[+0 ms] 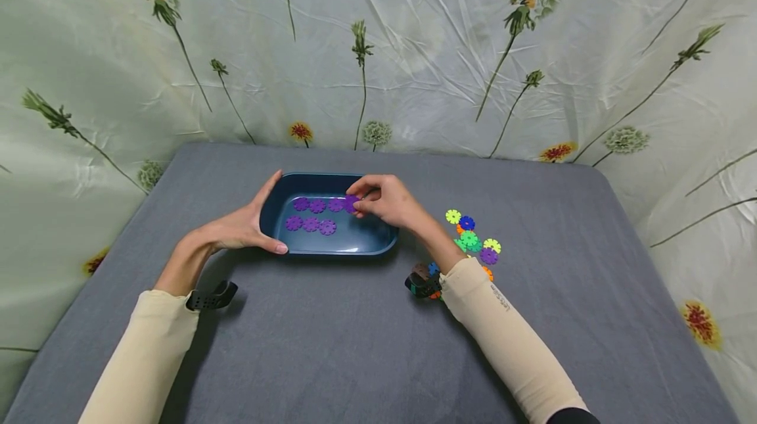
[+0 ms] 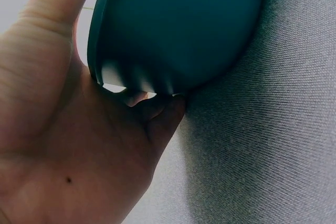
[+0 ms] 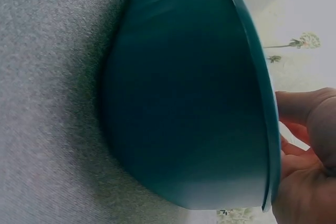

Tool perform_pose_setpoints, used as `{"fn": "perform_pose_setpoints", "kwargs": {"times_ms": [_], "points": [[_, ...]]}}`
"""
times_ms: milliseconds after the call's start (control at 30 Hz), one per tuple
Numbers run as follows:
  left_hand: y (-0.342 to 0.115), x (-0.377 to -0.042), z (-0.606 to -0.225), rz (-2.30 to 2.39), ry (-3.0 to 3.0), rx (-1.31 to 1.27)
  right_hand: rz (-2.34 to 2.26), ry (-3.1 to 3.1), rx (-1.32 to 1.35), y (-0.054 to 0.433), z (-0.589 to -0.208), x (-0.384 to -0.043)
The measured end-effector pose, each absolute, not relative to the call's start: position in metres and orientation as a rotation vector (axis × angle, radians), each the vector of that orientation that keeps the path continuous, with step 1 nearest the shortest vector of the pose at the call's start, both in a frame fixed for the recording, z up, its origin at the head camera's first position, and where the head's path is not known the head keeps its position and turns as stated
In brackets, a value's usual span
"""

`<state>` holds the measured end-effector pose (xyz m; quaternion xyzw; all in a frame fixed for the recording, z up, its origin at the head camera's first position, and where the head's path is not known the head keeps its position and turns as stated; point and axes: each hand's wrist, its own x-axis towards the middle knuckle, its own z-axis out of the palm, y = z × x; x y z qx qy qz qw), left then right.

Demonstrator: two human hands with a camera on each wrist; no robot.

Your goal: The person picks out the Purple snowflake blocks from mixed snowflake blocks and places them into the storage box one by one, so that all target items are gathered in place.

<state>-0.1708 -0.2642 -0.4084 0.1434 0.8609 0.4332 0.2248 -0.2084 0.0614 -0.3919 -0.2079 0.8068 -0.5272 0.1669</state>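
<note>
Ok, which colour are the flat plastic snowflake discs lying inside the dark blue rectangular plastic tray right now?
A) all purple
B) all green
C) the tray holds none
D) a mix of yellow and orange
A: every disc inside the dark blue rectangular plastic tray is purple, including the one the right hand pinches there; the other colours lie in the mixed pile on the cloth.

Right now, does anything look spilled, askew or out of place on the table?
Nothing stands out. The blue tray sits flat on the grey cloth, steadied by the left hand; purple discs lie in two neat rows inside, the right hand pinching one purple disc. The mixed discs form a loose pile beside it.
</note>
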Motion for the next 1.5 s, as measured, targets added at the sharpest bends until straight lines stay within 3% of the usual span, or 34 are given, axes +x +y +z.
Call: {"fn": "perform_pose_setpoints", "kwargs": {"times_ms": [1500], "points": [[-0.262,-0.171,-0.409,1.153,2.421,0.393,-0.881,2.484,-0.640,0.042,-0.391,-0.215]]}}
